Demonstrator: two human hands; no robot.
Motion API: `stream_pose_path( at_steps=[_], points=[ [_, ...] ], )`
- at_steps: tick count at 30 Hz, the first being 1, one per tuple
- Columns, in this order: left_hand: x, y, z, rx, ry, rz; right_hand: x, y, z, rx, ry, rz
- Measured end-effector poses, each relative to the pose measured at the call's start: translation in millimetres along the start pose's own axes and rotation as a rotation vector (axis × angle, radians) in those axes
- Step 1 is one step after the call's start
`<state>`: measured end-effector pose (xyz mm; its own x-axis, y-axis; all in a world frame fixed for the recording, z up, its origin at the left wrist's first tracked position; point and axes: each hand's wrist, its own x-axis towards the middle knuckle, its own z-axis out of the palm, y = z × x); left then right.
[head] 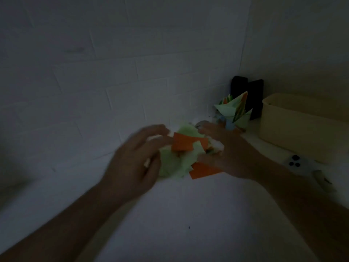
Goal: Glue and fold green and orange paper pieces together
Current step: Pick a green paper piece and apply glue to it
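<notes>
Green and orange paper pieces (182, 157) heaped without clear axis between blurred left hand (132, 161) and right hand (229, 150), grip unclear.

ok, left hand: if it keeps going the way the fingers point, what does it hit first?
Probably the orange paper piece on top of the green and orange paper pile. The left hand points right and slightly away, fingertips at the pile's edge. Motion blur hides whether they already touch.
</notes>
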<state>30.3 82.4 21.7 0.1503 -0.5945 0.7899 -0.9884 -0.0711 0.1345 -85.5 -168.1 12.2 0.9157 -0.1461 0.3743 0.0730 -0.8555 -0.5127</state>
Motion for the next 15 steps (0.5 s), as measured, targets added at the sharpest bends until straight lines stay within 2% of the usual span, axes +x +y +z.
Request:
stream_pose_path(
  at_steps=[2, 4, 5, 8, 10, 12, 15],
  points=[
    [-6, -17, -26, 0.1, 0.111, -0.047, 9, -15, 11, -0.004, 0.154, 0.045],
    [-16, -46, -32, 0.1, 0.123, -0.249, 18, -29, 30, -0.102, 0.267, -0.071],
    [-23, -60, -30, 0.049, 0.086, -0.363, 21, -35, 40, -0.162, 0.259, -0.127],
    [-46, -84, -16, -0.261, -0.099, -0.716, 26, -40, 70, -0.384, 0.048, -0.102],
    [-59, -89, -8, -0.389, -0.193, -0.848, 25, -42, 81, -0.49, -0.163, -0.009],
    [-61, -88, -3, -0.386, -0.243, -0.868, 25, -43, 84, -0.51, -0.282, 0.056],
    [-58, -86, 1, -0.227, -0.322, -0.8, 25, -40, 87, -0.457, -0.278, 0.093]
  ],
)
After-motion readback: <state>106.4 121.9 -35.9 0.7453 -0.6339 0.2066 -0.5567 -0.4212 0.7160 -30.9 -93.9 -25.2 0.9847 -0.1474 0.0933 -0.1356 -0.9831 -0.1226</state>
